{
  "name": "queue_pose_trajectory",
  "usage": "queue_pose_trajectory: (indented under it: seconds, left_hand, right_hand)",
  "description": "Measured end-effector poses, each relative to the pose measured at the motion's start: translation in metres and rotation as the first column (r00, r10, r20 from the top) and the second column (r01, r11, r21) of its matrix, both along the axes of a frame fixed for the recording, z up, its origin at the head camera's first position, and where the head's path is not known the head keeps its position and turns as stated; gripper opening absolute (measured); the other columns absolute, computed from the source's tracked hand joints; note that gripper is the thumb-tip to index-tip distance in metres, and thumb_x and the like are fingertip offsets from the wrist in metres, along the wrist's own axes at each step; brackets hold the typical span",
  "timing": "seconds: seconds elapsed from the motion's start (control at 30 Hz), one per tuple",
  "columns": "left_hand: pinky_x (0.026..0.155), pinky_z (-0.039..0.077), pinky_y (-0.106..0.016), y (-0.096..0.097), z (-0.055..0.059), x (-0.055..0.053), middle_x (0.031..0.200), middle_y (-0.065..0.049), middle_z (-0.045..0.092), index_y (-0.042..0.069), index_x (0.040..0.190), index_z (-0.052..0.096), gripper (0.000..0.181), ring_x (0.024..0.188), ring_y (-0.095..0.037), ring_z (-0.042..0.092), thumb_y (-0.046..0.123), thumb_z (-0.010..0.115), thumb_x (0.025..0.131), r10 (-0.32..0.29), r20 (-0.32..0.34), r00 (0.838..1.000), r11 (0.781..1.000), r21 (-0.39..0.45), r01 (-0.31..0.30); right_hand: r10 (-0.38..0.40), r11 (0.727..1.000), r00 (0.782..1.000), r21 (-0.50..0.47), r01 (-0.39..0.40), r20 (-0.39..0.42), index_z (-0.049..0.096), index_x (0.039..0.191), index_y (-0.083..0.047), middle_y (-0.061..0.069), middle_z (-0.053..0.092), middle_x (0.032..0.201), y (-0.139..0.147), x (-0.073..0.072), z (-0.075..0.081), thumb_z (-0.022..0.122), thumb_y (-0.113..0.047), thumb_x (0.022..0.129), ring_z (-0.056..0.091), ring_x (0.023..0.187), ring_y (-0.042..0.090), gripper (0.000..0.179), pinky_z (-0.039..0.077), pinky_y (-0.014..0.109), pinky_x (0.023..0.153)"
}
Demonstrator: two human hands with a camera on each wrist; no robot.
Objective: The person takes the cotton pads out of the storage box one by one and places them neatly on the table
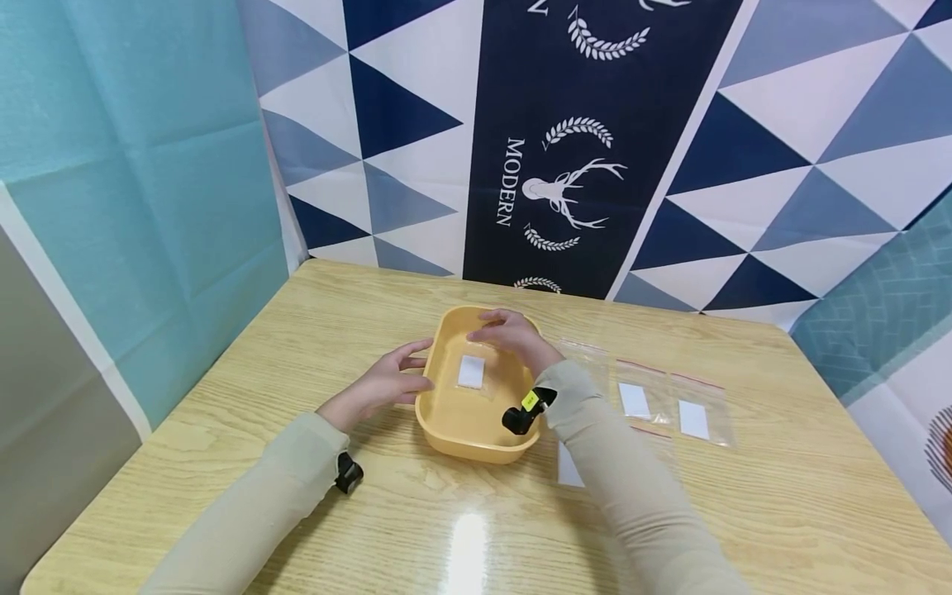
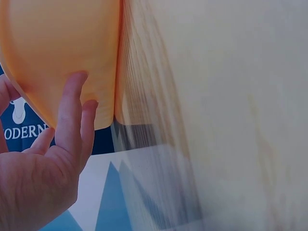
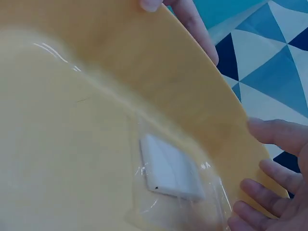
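A yellow-orange plastic basin (image 1: 476,453) stands on the table. My left hand (image 1: 383,382) holds its left rim, thumb inside and fingers against the outer wall (image 2: 48,53). Inside the basin lies a clear zip bag with a white block (image 3: 171,168), close to the far end. My right hand (image 1: 511,337) reaches over the basin's far part, fingers spread and slightly bent. In the right wrist view its thumb overlaps the rim and its fingertips (image 3: 248,185) are beside the bag; whether they touch it or the wall I cannot tell.
To the basin's right lie several clear zip bags, some with white pieces, such as one zip bag (image 1: 635,400) and another zip bag (image 1: 695,420). My right sleeve (image 1: 632,487) partly covers others. A patterned cloth (image 1: 416,132) hangs behind the wooden table (image 1: 349,529).
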State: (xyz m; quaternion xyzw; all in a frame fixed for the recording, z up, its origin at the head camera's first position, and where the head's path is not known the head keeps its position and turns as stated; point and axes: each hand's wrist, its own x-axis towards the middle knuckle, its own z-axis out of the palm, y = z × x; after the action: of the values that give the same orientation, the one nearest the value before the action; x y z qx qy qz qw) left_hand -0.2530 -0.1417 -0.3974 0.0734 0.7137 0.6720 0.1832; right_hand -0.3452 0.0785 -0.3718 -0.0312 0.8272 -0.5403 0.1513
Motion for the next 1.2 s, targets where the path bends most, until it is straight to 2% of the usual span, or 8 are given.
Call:
queue_pose_trajectory:
  seconds: [0.13, 0.23, 0.4, 0.47, 0.7, 0.8, 0.97, 1.2]
  left_hand:
    - [0.082, 0.052, -0.041, 0.0, 0.0, 0.0, 0.139, -0.022, 0.035, 0.017, 0.147, 0.026, 0.075, 0.11, -0.035, 0.054, 0.0, 0.062, 0.084, 0.005, 0.003, 1.0, 1.0, -0.001, -0.005]
    - [0.082, 0.052, -0.042, 0.0, 0.0, 0.0, 0.139, -0.023, 0.035, 0.017, 0.148, 0.026, 0.075, 0.111, -0.037, 0.053, 0.0, 0.062, 0.083, 0.004, 0.005, 1.0, 1.0, 0.006, -0.004]
    - [0.082, 0.052, -0.042, 0.001, -0.001, 0.0, 0.138, -0.023, 0.035, 0.017, 0.148, 0.026, 0.076, 0.111, -0.038, 0.053, 0.0, 0.063, 0.083, 0.004, 0.001, 1.0, 1.0, 0.005, -0.004]
    - [0.082, 0.052, -0.042, 0.001, -0.001, 0.0, 0.138, -0.023, 0.035, 0.016, 0.148, 0.026, 0.076, 0.11, -0.037, 0.054, 0.001, 0.063, 0.083, 0.007, -0.002, 1.0, 1.0, 0.0, -0.007]
    - [0.081, 0.053, -0.043, 0.0, 0.001, 0.002, 0.139, -0.024, 0.034, 0.016, 0.148, 0.026, 0.076, 0.11, -0.038, 0.054, 0.001, 0.063, 0.083, 0.012, -0.009, 1.0, 1.0, -0.005, -0.012]
    - [0.081, 0.053, -0.042, 0.0, 0.001, 0.002, 0.139, -0.023, 0.035, 0.016, 0.148, 0.026, 0.076, 0.109, -0.036, 0.055, 0.001, 0.062, 0.083, 0.015, -0.01, 1.0, 1.0, -0.011, -0.015]
    - [0.082, 0.053, -0.041, 0.001, 0.002, 0.002, 0.138, -0.022, 0.037, 0.017, 0.147, 0.028, 0.075, 0.107, -0.033, 0.056, 0.0, 0.062, 0.083, 0.019, -0.011, 1.0, 0.999, -0.025, -0.02]
    - [0.082, 0.053, -0.041, 0.002, 0.001, 0.002, 0.138, -0.022, 0.037, 0.017, 0.147, 0.028, 0.075, 0.109, -0.035, 0.055, 0.0, 0.063, 0.082, 0.026, -0.007, 1.0, 1.0, -0.014, -0.026]
  right_hand:
    - [0.136, 0.98, 0.99, 0.156, -0.127, -0.047, 0.052, 0.131, -0.009, 0.016, 0.051, 0.127, 0.001, 0.003, -0.001, 0.079, -0.017, 0.071, 0.048, 0.114, 0.027, 0.066, 0.037, 0.037, 0.1]
    - [0.249, 0.945, 0.968, 0.228, -0.235, -0.035, 0.046, 0.135, -0.008, 0.019, 0.042, 0.137, 0.002, 0.004, -0.001, 0.08, -0.014, 0.069, 0.039, 0.124, 0.031, 0.075, 0.029, 0.04, 0.106]
    - [0.373, 0.866, 0.928, 0.356, -0.352, 0.009, 0.038, 0.141, -0.01, 0.017, 0.033, 0.145, 0.004, 0.005, -0.003, 0.085, -0.014, 0.064, 0.032, 0.13, 0.03, 0.09, 0.023, 0.041, 0.109]
    - [0.406, 0.835, 0.913, 0.389, -0.388, 0.039, 0.037, 0.142, -0.011, 0.016, 0.028, 0.147, 0.004, 0.006, -0.004, 0.086, -0.014, 0.062, 0.035, 0.128, 0.032, 0.095, 0.026, 0.042, 0.108]
    - [0.501, 0.685, 0.864, 0.582, -0.439, 0.062, 0.04, 0.142, -0.016, 0.015, 0.023, 0.147, 0.002, 0.009, -0.004, 0.09, -0.021, 0.056, 0.023, 0.131, 0.031, 0.1, 0.021, 0.043, 0.109]
    - [0.505, 0.67, 0.862, 0.61, -0.422, 0.041, 0.044, 0.138, -0.015, 0.015, 0.029, 0.142, 0.0, 0.011, -0.004, 0.089, -0.016, 0.056, 0.027, 0.128, 0.03, 0.094, 0.025, 0.042, 0.107]
    - [0.5, 0.674, 0.866, 0.626, -0.392, 0.004, 0.054, 0.127, -0.015, 0.013, 0.036, 0.134, 0.0, 0.011, -0.005, 0.086, -0.01, 0.057, 0.032, 0.122, 0.029, 0.077, 0.03, 0.04, 0.102]
    - [0.497, 0.696, 0.867, 0.617, -0.368, -0.044, 0.062, 0.109, -0.011, 0.009, 0.046, 0.118, 0.001, 0.006, -0.007, 0.083, -0.005, 0.057, 0.04, 0.106, 0.025, 0.056, 0.035, 0.034, 0.093]
